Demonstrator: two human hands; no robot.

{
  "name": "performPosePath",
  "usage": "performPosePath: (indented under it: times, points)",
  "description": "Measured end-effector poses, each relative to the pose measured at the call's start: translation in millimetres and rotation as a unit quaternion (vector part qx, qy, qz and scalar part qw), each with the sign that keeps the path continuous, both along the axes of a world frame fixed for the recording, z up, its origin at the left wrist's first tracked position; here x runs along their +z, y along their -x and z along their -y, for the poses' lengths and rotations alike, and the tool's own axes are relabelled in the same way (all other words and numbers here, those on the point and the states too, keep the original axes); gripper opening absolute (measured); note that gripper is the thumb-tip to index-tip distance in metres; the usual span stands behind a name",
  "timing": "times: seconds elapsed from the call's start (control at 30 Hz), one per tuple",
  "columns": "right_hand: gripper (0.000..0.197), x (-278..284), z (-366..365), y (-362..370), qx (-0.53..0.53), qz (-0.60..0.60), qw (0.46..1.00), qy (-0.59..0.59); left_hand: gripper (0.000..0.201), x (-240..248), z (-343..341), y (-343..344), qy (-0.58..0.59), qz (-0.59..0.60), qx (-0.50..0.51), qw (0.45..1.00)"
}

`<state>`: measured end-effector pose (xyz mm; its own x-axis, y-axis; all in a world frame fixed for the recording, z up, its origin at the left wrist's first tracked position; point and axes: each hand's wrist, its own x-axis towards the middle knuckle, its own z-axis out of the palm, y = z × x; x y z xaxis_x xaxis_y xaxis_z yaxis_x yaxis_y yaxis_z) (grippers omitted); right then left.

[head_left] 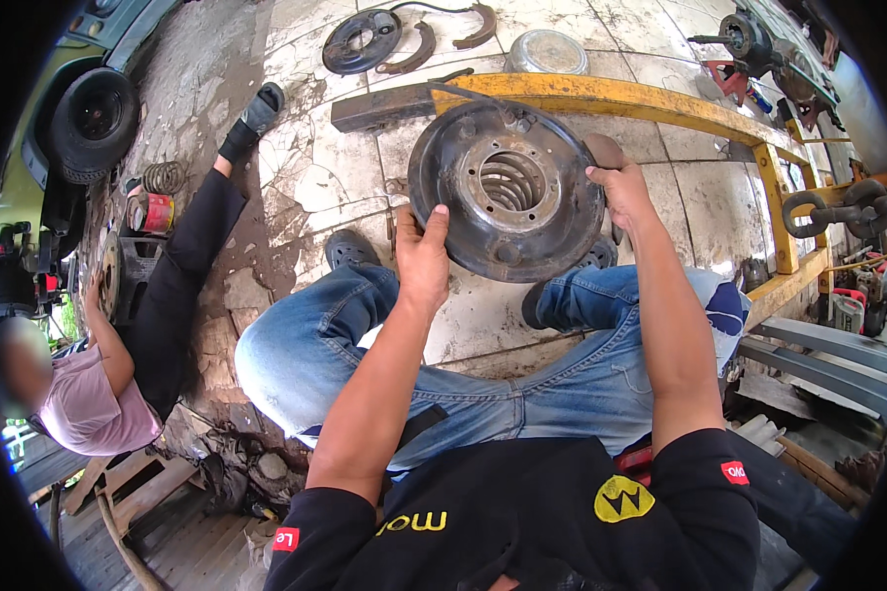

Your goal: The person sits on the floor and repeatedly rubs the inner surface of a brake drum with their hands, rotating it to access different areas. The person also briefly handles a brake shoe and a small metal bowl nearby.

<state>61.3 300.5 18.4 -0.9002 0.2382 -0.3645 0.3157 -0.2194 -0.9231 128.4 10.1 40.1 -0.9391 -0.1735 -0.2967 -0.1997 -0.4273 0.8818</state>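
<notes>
A round dark brake backing plate is held up, tilted, above the tiled floor between my knees. My left hand grips its left rim, thumb on the face and fingers partly behind. My right hand closes on the right rim with its thumb in front. Just above that thumb, a brown rounded flat piece juts out at the rim; how it is held is hidden. Through the plate's centre hole a coil spring shows. A dark cable runs along the plate's top edge.
Beyond the yellow steel frame lie another backing plate, two curved brake shoes and a round metal drum. A heavy chain hangs at right. A person in pink sits at left, one leg stretched out.
</notes>
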Motion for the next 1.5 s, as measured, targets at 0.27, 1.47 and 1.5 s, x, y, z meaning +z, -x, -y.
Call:
performPosePath:
  times: [0.27,1.47,1.5]
  points:
    - [0.039,-10,3,9,0.004,-0.024,0.999,-0.045,0.025,-16,0,2,-0.024,-0.008,-0.002,1.0]
    - [0.049,21,72,-33,0.301,-0.08,0.675,-0.668,0.044,-17,17,68,-0.019,0.121,-0.098,0.988]
    - [0.052,14,72,-31,0.294,-0.078,0.668,-0.679,0.044,-17,16,67,-0.009,0.121,-0.105,0.987]
